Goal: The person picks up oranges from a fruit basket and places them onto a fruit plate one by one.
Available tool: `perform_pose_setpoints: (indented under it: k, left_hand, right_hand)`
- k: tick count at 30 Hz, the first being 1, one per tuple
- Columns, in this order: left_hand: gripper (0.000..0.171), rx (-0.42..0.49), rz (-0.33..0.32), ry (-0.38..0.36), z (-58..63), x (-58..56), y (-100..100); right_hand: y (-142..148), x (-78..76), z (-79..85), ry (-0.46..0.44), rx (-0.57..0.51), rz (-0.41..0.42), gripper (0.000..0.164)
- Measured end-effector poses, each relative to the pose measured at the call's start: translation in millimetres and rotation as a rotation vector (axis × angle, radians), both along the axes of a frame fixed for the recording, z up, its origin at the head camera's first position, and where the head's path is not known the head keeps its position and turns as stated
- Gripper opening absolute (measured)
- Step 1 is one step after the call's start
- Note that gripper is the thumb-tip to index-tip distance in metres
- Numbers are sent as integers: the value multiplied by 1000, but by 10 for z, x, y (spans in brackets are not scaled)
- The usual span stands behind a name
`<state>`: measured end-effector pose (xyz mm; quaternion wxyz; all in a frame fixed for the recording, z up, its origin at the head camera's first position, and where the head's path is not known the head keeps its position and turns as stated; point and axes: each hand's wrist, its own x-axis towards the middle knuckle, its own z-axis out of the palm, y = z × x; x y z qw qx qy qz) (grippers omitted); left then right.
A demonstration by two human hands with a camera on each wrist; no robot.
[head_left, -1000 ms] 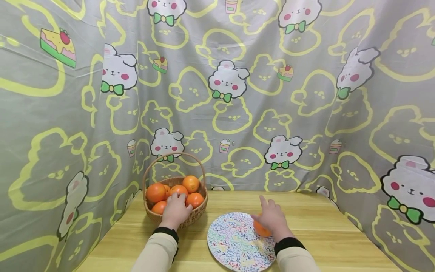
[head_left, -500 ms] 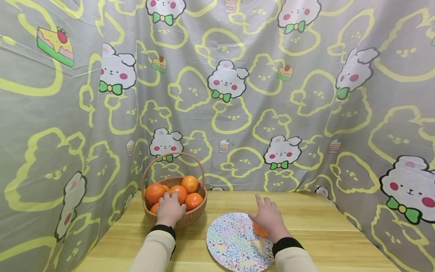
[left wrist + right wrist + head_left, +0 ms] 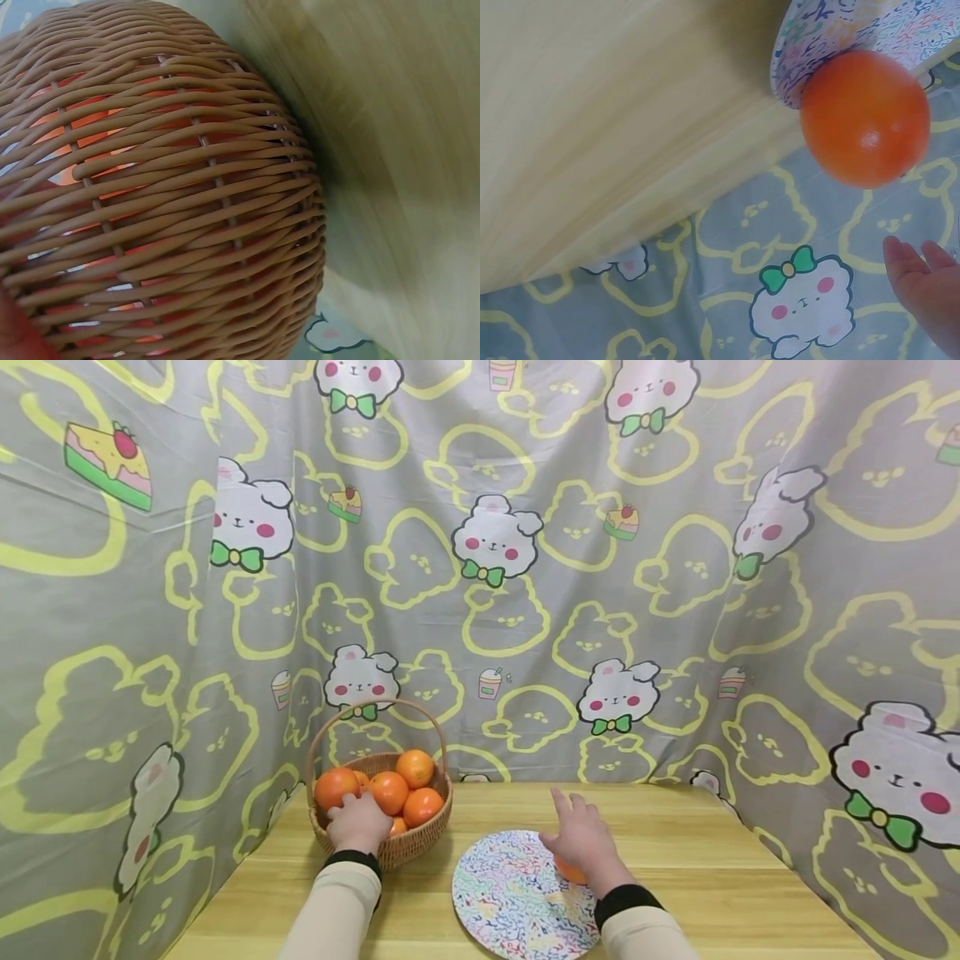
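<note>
My left hand reaches over the front left rim of a wicker basket with an arched handle. Several oranges fill the basket. The hand covers an orange at the front, and its fingertips are mostly hidden; whether they grip it I cannot tell. In the left wrist view the woven wall takes up most of the picture. My right hand hovers with fingers spread over a single orange at the right edge of a round, colourfully patterned plate. The right wrist view shows these fingers apart from the orange.
Basket and plate stand side by side on a light wooden table, basket at left. A grey curtain with cartoon rabbits hangs behind the table and along both sides.
My left hand has shifted left across the basket, from the middle oranges to the front left. The right hand stays over the orange on the plate. The head view has turned slightly.
</note>
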<state>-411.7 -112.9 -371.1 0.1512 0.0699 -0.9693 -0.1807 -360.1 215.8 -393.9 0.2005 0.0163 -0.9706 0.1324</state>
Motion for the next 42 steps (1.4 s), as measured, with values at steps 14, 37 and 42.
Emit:
perform_pose_setpoints:
  k: [14, 37, 42]
  left_hand:
    - [43, 233, 126, -12, 63, 76, 25]
    - [42, -114, 56, 47, -87, -165, -137]
    - [69, -53, 24, 7, 33, -96, -132]
  right_hand:
    - [-36, 48, -15, -16, -4, 2, 79]
    - [-101, 5, -72, -55, -21, 32, 78]
    - [-121, -7, -58, -64, -17, 46, 79]
